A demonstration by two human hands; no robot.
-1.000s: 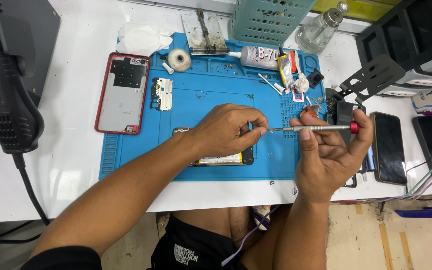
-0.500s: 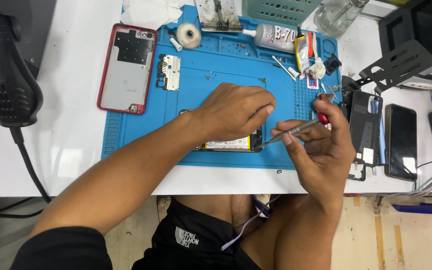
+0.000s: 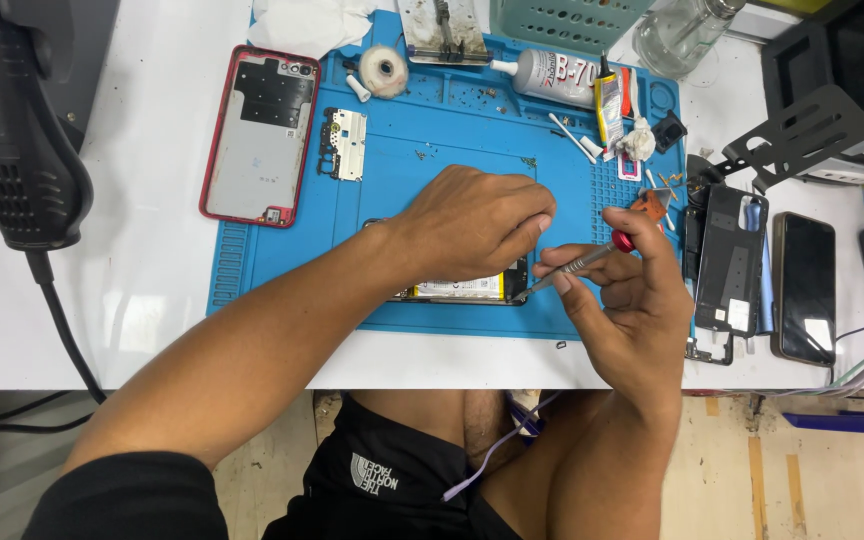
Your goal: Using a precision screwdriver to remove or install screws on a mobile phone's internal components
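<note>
The opened phone (image 3: 467, 289) lies on the blue mat (image 3: 292, 270) under the left hand (image 3: 477, 225) pressing flat on it, the right hand (image 3: 622, 300) clamped on a screwdriver (image 3: 577, 264) seemingly tipped at its corner, where a slip could gouge the battery.

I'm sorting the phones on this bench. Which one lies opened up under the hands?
The phone on the blue mat, under the left hand, its inside showing. The dark phones at right lie apart, untouched.
</note>
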